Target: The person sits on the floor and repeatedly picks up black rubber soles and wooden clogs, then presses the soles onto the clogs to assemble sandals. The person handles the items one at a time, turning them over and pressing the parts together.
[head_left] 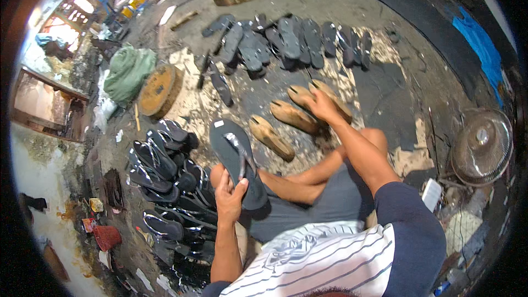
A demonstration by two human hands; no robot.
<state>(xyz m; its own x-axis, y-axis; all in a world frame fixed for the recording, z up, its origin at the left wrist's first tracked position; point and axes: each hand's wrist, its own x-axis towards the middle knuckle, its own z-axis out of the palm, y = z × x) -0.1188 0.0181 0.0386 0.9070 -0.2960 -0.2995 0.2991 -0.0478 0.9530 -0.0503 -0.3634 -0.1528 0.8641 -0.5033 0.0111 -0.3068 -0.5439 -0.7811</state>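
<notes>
From the head view, the left hand (pixel 230 193) grips a dark flip-flop (pixel 237 160) by its heel end, fingers curled around the sole and its strap facing up, over the person's lap. The right hand (pixel 323 106) reaches forward with fingers closed on a wooden foot form (pixel 330 99), one of four lying on the floor. A pile of finished flip-flops (pixel 170 187) lies just left.
</notes>
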